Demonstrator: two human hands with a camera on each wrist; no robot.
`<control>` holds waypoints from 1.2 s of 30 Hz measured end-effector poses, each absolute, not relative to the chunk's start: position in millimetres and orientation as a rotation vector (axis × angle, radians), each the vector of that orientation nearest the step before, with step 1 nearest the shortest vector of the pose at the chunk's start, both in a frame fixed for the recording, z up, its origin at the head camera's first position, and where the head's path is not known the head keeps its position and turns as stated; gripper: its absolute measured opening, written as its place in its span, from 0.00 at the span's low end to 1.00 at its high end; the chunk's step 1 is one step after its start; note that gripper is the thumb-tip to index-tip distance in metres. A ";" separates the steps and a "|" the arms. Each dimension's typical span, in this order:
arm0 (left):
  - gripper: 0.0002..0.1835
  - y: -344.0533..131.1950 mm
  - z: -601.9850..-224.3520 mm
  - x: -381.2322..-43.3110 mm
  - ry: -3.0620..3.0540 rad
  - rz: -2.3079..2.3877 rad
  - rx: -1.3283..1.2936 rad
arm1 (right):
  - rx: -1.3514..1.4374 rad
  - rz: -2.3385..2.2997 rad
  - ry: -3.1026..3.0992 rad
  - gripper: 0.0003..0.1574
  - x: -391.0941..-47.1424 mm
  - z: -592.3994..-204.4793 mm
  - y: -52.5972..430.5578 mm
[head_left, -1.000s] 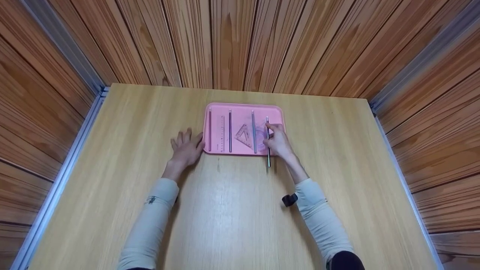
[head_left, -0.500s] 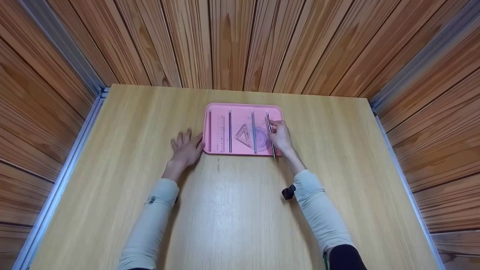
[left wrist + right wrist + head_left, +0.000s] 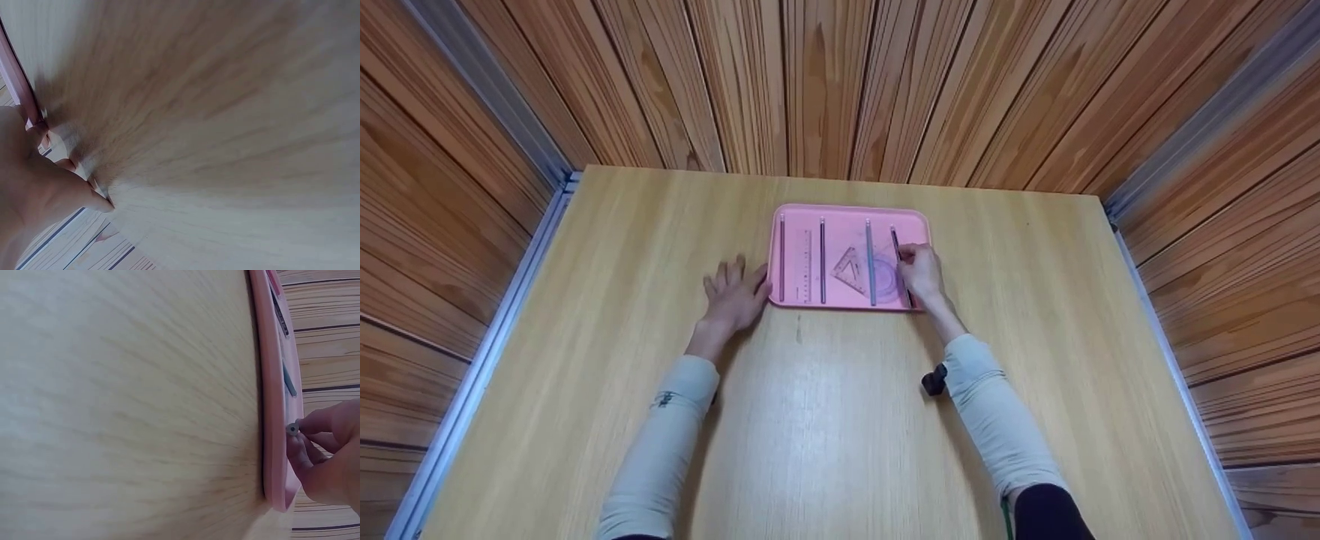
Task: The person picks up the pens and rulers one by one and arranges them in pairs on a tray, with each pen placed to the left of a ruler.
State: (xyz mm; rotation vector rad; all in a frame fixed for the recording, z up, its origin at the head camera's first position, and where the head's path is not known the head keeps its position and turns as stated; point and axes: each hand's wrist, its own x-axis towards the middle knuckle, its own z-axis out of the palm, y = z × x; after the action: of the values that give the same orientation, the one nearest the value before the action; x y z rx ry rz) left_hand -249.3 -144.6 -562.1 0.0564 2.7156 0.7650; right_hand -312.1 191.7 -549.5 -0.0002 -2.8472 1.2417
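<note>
My right hand (image 3: 921,271) pinches a dark pencil (image 3: 895,238) between thumb and fingers over the right end of the pink tray (image 3: 847,210). In the right wrist view the flat end of that pencil (image 3: 292,429) shows just inside the tray wall. My left hand (image 3: 735,300) lies spread on the table, thumb at the tray's left rim. In the tray, a reddish pencil (image 3: 782,259), another dark pencil (image 3: 823,262) and a blue-grey pencil (image 3: 871,262) lie roughly parallel. Between them are a clear ruler (image 3: 804,266) and a clear set square (image 3: 850,270).
A round purplish clear piece (image 3: 885,279), probably a protractor, lies partly under the blue-grey pencil and beside my right hand. The wooden table (image 3: 810,420) spreads around the tray. Wood-plank walls (image 3: 825,90) stand behind and at both sides.
The held pencil has moved away from me and slightly right; its near end, earlier past the tray's front rim, is now within the tray, and it is slightly slanted. My left hand stays put.
</note>
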 end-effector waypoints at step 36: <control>0.32 -143.8 -565.4 -251.2 2.728 0.711 0.064 | 0.062 0.974 -2.967 0.22 -284.2 -541.8 195.8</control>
State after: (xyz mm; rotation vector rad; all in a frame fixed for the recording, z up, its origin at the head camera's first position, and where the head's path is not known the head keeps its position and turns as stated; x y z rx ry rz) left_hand -251.2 -143.8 -565.4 0.0637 2.7281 0.7114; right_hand -284.2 195.8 -541.8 0.0624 -2.9671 0.9737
